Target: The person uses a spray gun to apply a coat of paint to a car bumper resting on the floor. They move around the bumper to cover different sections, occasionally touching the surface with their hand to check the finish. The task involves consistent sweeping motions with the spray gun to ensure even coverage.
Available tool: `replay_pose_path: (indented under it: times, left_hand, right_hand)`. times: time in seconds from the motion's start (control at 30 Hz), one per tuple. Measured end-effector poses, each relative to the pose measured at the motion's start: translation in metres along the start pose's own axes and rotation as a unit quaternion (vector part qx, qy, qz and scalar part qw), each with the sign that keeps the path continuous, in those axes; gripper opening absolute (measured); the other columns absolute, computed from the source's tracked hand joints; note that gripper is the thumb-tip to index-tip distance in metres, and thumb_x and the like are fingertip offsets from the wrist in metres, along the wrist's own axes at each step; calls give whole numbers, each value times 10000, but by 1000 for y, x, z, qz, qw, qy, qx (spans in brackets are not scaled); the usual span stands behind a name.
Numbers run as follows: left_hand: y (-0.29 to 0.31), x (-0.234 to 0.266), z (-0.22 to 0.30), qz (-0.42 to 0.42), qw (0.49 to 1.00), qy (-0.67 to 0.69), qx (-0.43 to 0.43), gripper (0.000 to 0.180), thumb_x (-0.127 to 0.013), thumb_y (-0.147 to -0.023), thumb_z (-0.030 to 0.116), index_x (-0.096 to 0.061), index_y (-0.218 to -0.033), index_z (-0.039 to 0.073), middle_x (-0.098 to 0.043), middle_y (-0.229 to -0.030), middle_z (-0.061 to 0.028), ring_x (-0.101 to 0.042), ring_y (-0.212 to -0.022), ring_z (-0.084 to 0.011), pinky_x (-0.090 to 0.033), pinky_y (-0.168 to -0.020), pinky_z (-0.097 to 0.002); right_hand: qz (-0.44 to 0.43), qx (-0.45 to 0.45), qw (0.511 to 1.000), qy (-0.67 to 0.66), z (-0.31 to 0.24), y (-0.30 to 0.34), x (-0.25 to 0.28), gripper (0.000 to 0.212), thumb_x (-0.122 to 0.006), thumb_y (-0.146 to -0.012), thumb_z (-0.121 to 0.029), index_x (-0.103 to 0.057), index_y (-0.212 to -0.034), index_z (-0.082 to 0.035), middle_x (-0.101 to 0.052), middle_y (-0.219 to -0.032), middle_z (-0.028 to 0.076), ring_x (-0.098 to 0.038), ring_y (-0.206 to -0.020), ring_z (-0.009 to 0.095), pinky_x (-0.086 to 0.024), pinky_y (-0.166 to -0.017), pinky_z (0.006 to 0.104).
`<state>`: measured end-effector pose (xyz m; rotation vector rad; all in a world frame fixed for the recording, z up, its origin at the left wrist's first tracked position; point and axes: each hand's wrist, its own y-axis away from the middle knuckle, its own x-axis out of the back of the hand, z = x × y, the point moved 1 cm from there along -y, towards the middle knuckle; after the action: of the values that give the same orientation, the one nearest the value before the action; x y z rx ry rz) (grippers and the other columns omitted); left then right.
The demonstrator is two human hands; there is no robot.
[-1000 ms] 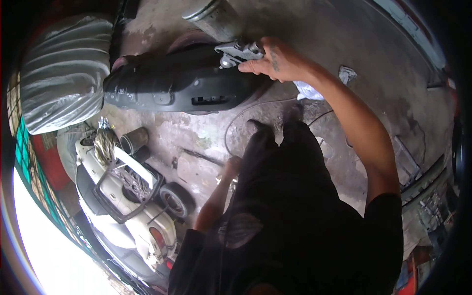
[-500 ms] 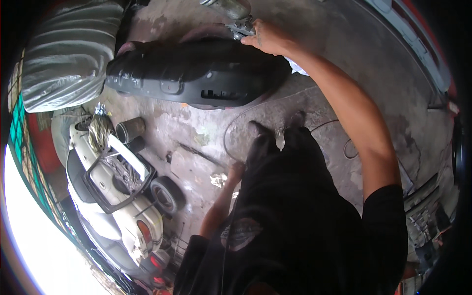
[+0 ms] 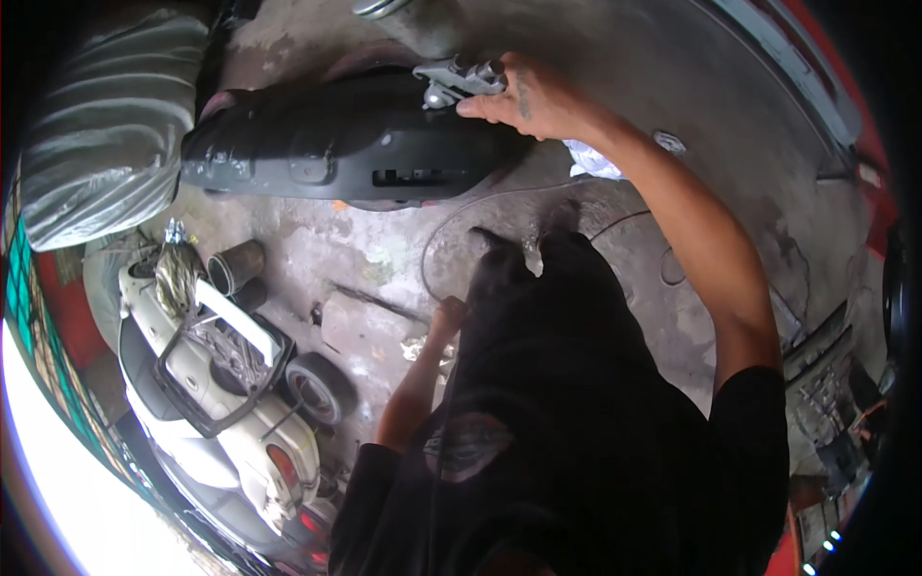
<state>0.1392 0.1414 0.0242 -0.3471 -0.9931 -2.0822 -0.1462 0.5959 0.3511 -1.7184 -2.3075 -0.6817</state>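
Note:
At the top of the head view, my right hand is wrapped round a metal spray gun with a cup beyond it. The gun is over the far edge of a black car bumper, which lies lengthwise in front of my feet. My left hand hangs low by my left thigh, its fingers closed. A thin hose curves across the floor and runs up into that hand.
A grey draped cover bulges at the far left. Below it are a light-coloured scooter, a tyre and a metal can. White crumpled material lies right of the bumper. Loose parts are piled at the right.
My right hand has come slightly nearer and to the right relative to the bumper, and the spray gun has turned. The whole view has shifted a little left. My left hand stays by my thigh.

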Motion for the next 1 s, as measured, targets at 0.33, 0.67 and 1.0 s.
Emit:
replay_pose_path:
  times: [0.33,0.67,1.0]
  left_hand:
    - [-18,6,-15,-24,995,-51,-83,125,-628,-901,61,-751,-894,42,-729,-909,-153,-720,-858,-324,-566,-739,-403]
    - [-30,12,-10,-39,999,-38,-2,117,-659,-934,150,-738,-945,64,-749,-933,-159,-730,-869,-345,-564,-749,-441]
    - [-30,8,-8,-22,999,8,21,109,-676,-948,169,-727,-922,76,-734,-883,-142,-716,-856,-374,-558,-728,-449]
  right_hand:
    - [118,-126,978,120,112,67,29,618,-783,-903,-486,-624,-842,108,-645,-675,235,-693,-659,371,-542,-644,460]
    - [180,-141,965,127,116,97,7,526,-770,-922,-465,-681,-863,49,-616,-678,150,-583,-643,273,-498,-653,428]
    - [71,11,994,-85,32,67,-28,425,-761,-957,-390,-724,-1090,11,-691,-781,161,-630,-700,242,-514,-730,392]
